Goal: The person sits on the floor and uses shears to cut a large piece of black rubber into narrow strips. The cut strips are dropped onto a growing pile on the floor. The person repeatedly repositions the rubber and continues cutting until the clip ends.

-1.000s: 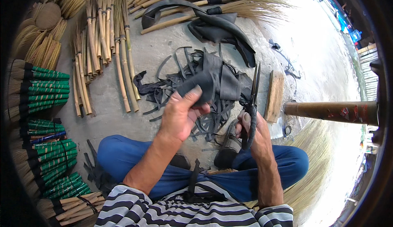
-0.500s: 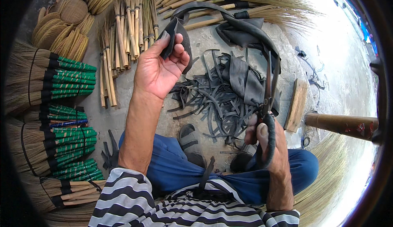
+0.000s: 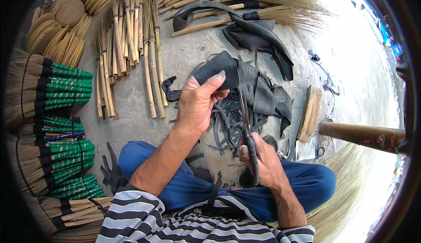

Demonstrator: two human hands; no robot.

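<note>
Black rubber piece [image 3: 218, 67] | in left hand [image 3: 197, 105] | scissors [image 3: 246, 122] in right hand [image 3: 267, 160]

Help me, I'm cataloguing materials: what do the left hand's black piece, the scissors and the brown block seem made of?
Black piece: probably matte rubber; it curves smoothly.
Scissors: likely steel, blades showing pale sheen; dark ridged handle wrapping unclear.
Block: rough, apparently unfinished wood, brown, streaked.

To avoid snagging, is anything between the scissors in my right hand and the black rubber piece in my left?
Nothing visible: the scissors in your right hand stand at the right edge of the black rubber piece your left hand holds. Loose black strips lie below.
</note>
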